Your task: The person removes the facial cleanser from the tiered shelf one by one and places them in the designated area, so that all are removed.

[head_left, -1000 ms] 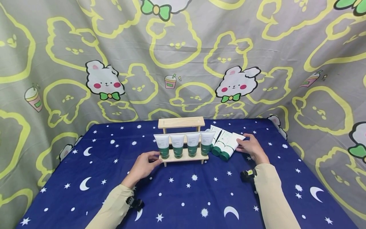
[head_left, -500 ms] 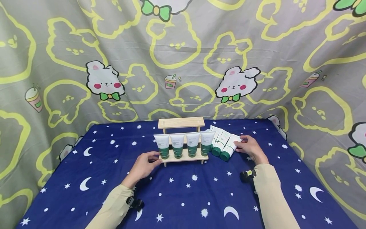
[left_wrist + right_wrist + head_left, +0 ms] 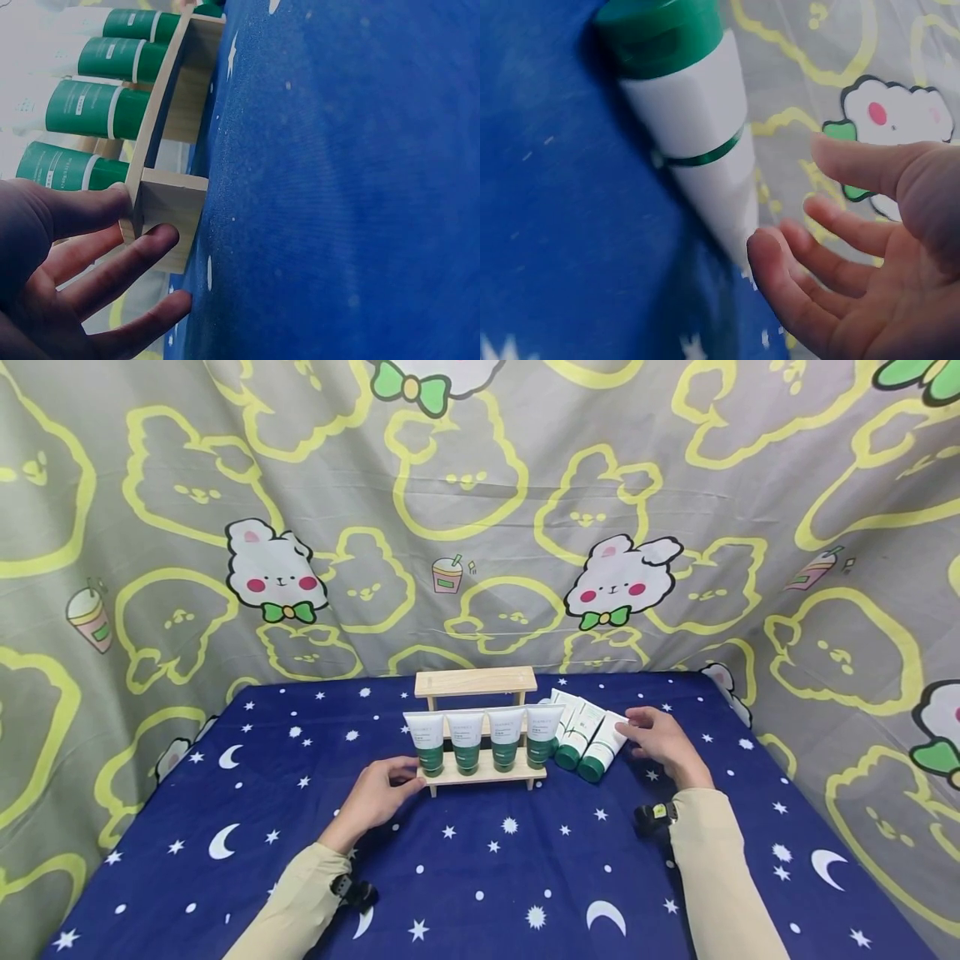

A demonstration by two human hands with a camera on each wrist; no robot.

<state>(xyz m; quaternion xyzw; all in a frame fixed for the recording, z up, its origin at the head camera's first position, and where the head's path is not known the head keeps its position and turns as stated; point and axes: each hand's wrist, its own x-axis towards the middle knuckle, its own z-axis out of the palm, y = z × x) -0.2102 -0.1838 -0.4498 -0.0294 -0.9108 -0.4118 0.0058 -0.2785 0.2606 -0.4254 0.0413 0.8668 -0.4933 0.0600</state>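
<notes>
A two-tier wooden rack (image 3: pixel 476 680) stands on the table, with several white and green squeeze tubes (image 3: pixel 466 731) upright, caps down, along its lower shelf. My left hand (image 3: pixel 381 792) holds the left end of that shelf. In the left wrist view its thumb presses the shelf's edge (image 3: pixel 171 196) and other fingers reach round the end. To the right of the rack, more tubes lie side by side, partly overlapped. The rightmost lying tube (image 3: pixel 603 745) has its green cap towards me. My right hand (image 3: pixel 870 277) hovers by this tube's white tail end, fingers loosely bent and holding nothing.
A dark blue cloth (image 3: pixel 480 852) with white stars and moons covers the table. Behind and on both sides hangs a grey curtain (image 3: pixel 510 635) with yellow outlines and rabbit faces. Each wrist wears a small black camera (image 3: pixel 354 892).
The rightmost lying tube moved slightly left against its neighbours under my right hand. That hand has since let go and drawn a little to the right. My left hand and the rack stayed put.
</notes>
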